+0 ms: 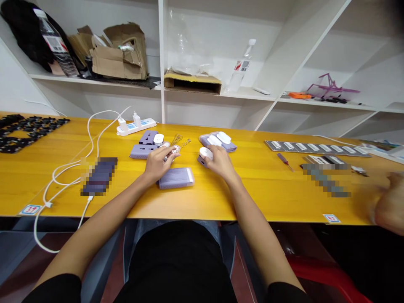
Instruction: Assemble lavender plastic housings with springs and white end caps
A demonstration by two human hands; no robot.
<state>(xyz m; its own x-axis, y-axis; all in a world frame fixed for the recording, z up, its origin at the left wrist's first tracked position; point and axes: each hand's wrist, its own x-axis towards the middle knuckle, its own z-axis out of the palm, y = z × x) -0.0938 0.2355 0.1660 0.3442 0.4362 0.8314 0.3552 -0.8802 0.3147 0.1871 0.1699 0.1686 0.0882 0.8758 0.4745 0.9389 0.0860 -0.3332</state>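
Observation:
My left hand (160, 162) is closed, its fingertips together beside a small pile of metal springs (183, 143). Something whitish shows at those fingertips, too small to make out. My right hand (221, 163) grips a round white plastic piece (205, 153), with a small purple part (201, 160) under it. Between my wrists lies a ribbed purple plastic case (176, 178) with a white end. Purple housings with slots (142, 151) and a white round socket piece (158, 139) sit beyond my left hand. Behind my right hand, white oval pieces (224, 137) rest on a purple case (232, 147).
A white power strip (139, 126) and looping white cables (57, 172) are at left, near a blurred-out phone (99, 176). At right lie a row of white parts on a strip (315, 148), a screwdriver (285, 161) and another person's hand (391, 206). Shelves (192, 94) rise behind.

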